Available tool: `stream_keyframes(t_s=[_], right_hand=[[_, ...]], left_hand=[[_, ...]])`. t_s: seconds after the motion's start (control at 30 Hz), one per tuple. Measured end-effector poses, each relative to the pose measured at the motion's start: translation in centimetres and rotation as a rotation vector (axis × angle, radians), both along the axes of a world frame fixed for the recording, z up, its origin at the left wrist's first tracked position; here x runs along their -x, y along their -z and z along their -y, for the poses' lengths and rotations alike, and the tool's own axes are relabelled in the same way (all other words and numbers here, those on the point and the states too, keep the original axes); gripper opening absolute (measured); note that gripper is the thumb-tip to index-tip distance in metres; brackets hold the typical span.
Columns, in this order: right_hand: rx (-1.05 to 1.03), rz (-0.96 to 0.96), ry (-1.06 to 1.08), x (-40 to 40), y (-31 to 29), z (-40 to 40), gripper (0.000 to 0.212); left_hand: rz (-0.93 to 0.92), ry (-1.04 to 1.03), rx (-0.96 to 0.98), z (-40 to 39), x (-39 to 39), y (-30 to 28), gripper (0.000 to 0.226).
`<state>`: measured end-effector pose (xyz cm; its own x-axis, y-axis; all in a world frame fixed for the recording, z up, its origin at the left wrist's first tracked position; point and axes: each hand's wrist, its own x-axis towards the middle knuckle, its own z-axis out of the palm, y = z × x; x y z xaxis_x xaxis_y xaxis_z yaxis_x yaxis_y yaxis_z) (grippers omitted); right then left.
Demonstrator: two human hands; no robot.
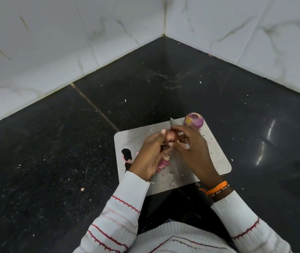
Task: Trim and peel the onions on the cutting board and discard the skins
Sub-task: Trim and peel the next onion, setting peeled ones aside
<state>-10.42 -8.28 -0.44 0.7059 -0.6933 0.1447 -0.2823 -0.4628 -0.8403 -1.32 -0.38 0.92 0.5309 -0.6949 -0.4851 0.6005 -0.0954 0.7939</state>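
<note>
- Nearest, at 6 o'clock of the view, two white ribbed sleeves with red stripes reach forward; the right wrist carries an orange thread band (218, 187). Both forearms converge over the board, which keeps the work centred above it so that scraps drop onto metal rather than onto the dark surface (54, 161).
- Next, the metal cutting board (216, 161) lies flat on the surface, with a hanging slot at its 9 o'clock edge. Loose pink onion skins (162, 164) lie on it under the left wrist, near the board's 7 o'clock area; they are not yet discarded.
- Above the board centre, the left hand (151, 156) is closed around the unpeeled onion (171, 136), thumb on top, holding it raised and steady.
- At 3 o'clock of that onion, the right hand (195, 152) is curled, fingertips pinching at the onion's outer layer. A knife tip (172, 121) projects beyond it toward 12 o'clock; the handle is hidden, so whether this hand grips the knife cannot be told. Judged step: stripping the skin.
- Farther, at the board's 1 o'clock corner, a peeled purple onion (194, 120) rests alone, set apart from the scraps, probably to keep finished work clean.
- Farthest, the surface runs to a corner of white marbled wall tiles (109, 33) at 12 o'clock; small flecks are scattered across it.
</note>
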Motion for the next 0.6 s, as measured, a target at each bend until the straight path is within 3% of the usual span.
stream_keyframes(t_s=[0.17, 0.4, 0.6], right_hand=[[-0.075, 0.063, 0.016, 0.6, 0.0, 0.2, 0.037], [-0.311, 0.112, -0.09, 0.9, -0.5, 0.1, 0.036], [-0.58, 0.279, -0.188, 1.7, -0.3, 0.2, 0.037]], left_hand=[[0.238, 0.044, 0.063, -0.3, 0.5, -0.2, 0.019], [0.364, -0.004, 0.019, -0.3, 0.6, -0.4, 0.024], [0.423, -0.064, -0.002, -0.5, -0.1, -0.2, 0.022]])
